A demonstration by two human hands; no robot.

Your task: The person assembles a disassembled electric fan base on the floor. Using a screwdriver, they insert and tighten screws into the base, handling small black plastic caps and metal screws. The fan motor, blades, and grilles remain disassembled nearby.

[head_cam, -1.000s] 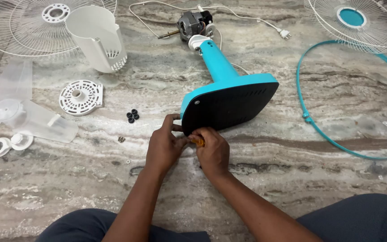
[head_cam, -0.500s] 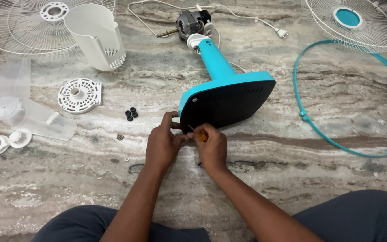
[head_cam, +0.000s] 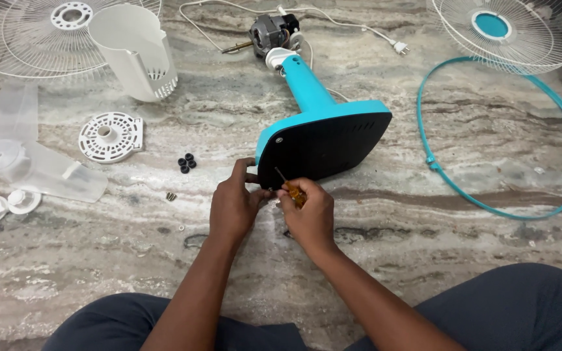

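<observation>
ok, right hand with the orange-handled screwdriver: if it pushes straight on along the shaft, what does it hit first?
Most likely the black underside plate of the turquoise fan base, near its lower-left corner. The right hand aims the orange-handled screwdriver up and left at that edge; whether the tip already touches is unclear.

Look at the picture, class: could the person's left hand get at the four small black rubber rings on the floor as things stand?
Probably yes. The left hand rests at the corner of the fan base, and the black rings lie just to its left on bare stone floor, with nothing between them.
</observation>
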